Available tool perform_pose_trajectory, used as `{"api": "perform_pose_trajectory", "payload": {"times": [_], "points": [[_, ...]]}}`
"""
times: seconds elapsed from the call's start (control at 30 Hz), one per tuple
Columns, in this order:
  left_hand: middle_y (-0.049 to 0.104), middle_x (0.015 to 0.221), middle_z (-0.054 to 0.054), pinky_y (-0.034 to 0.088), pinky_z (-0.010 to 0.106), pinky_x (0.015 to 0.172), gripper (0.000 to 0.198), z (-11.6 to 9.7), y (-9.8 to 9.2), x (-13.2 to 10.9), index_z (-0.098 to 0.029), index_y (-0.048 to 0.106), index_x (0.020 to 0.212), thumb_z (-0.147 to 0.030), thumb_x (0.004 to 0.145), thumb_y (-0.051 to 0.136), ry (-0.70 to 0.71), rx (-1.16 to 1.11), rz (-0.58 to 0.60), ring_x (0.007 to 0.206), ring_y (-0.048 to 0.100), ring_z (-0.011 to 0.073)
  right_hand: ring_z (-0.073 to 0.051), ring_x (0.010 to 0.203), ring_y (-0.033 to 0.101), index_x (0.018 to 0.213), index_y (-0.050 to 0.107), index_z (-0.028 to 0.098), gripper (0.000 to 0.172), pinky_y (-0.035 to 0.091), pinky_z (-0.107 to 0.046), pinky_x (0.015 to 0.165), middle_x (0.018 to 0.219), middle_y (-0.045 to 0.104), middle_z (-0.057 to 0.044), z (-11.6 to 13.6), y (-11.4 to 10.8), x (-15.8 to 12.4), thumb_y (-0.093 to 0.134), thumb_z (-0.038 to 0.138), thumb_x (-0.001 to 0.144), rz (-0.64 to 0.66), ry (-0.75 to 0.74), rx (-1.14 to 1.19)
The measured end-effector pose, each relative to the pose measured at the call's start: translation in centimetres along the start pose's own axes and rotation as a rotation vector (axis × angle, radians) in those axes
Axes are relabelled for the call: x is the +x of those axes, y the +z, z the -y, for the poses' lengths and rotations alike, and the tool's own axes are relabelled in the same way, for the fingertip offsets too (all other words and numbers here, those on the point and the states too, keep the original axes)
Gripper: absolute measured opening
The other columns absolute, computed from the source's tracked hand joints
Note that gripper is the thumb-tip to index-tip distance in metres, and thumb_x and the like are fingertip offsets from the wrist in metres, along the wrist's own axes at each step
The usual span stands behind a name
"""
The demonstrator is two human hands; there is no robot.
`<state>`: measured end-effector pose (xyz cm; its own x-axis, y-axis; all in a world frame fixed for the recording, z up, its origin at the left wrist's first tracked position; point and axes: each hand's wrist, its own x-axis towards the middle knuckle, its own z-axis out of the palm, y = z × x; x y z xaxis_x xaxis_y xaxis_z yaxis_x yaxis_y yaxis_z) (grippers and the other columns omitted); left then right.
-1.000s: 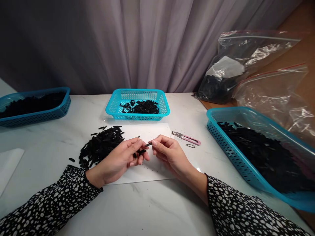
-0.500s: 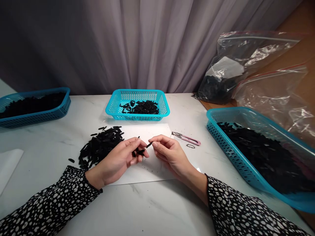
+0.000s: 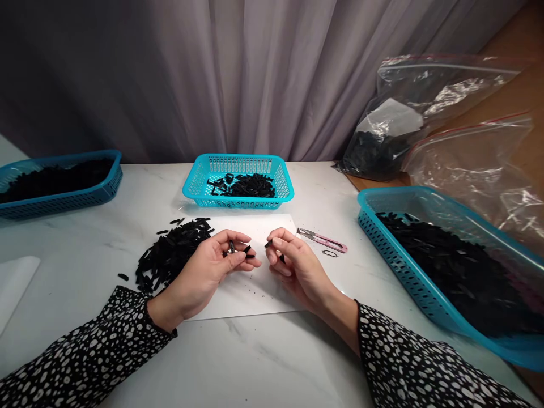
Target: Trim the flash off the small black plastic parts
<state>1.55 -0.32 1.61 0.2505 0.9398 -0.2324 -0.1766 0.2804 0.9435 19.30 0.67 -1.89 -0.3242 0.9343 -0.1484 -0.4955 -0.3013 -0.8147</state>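
Observation:
Several small black strips (image 3: pixel 249 255) lie in the curled fingers of my left hand (image 3: pixel 212 263), with the thumb pressed over them. My right hand (image 3: pixel 297 263) pinches a short black strip (image 3: pixel 268 243) between thumb and fingers, and another dark bit shows lower among its fingers. A small gap separates the two hands over a white sheet of paper (image 3: pixel 238 303). Beside my left hand is a loose pile of black strips (image 3: pixel 170 252), partly hidden by that hand. What exactly the strips are I cannot make out.
Pink-handled thread snips (image 3: pixel 327 241) and a small dark loop (image 3: pixel 330 254) lie right of the paper. A blue basket (image 3: pixel 238 204) with black pieces stands behind. Fuller baskets flank it at left (image 3: pixel 85 198) and right (image 3: pixel 395 266). Clear zip bags (image 3: pixel 382 127) sit at the back right.
My hands have drawn slightly apart. The left fingers have shifted around their strips, with the thumb lower. A dark bit now shows among the right hand's lower fingers.

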Motion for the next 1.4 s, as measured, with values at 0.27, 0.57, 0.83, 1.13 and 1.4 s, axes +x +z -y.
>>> {"api": "perform_pose_trajectory", "payload": {"times": [0.27,0.57,0.83,1.13,1.4], "points": [[0.064,0.069,-0.003,0.05,0.026,0.066,0.031,-0.1,0.1,-0.2,-0.017,0.064,0.092,-0.033,0.073,0.082,0.019,0.018,-0.041,0.067,0.066,0.0126,-0.007,0.044,0.028,0.087,0.059,0.021,0.026,0.017,-0.023,0.043,0.061,0.056,0.005,-0.8,0.3,-0.5,0.07,0.044,0.083,0.113,-0.025,-0.208],[0.063,0.061,-0.002,0.041,0.022,0.055,0.023,0.0,0.3,-0.6,-0.017,0.061,0.087,-0.031,0.079,0.078,0.037,0.023,-0.008,0.058,0.055,0.01,-0.007,0.045,0.028,0.078,0.068,0.019,0.023,0.018,-0.025,0.043,0.057,0.055,0.004,-1.0,0.2,-0.7,0.076,0.041,0.078,0.04,-0.106,-0.308],[0.06,0.068,-0.003,0.028,0.019,0.047,0.023,-0.7,0.2,-0.6,-0.016,0.064,0.089,-0.029,0.077,0.078,-0.002,-0.006,-0.085,0.052,0.044,0.0051,-0.004,0.042,0.025,0.076,0.068,0.017,0.025,0.014,-0.023,0.04,0.057,0.057,0.004,-0.8,0.2,-0.5,0.08,0.038,0.074,0.034,-0.091,-0.177],[0.059,0.071,-0.001,0.03,0.021,0.051,0.014,-0.7,0.1,-0.6,-0.017,0.073,0.091,-0.024,0.08,0.07,-0.008,0.032,-0.055,0.058,0.046,0.007,-0.003,0.04,0.022,0.066,0.056,0.018,0.034,0.012,-0.022,0.04,0.057,0.059,0.004,-0.6,0.4,-0.6,0.078,0.042,0.077,0.062,-0.062,-0.098],[0.063,0.068,0.0,0.033,0.023,0.053,0.019,-0.4,0.5,-0.6,-0.017,0.076,0.092,-0.029,0.078,0.073,0.015,0.171,-0.01,0.06,0.049,0.0094,-0.003,0.041,0.021,0.066,0.052,0.018,0.036,0.011,-0.022,0.041,0.058,0.06,0.004,-0.7,0.4,-0.8,0.076,0.041,0.08,0.098,-0.021,-0.028]]}}
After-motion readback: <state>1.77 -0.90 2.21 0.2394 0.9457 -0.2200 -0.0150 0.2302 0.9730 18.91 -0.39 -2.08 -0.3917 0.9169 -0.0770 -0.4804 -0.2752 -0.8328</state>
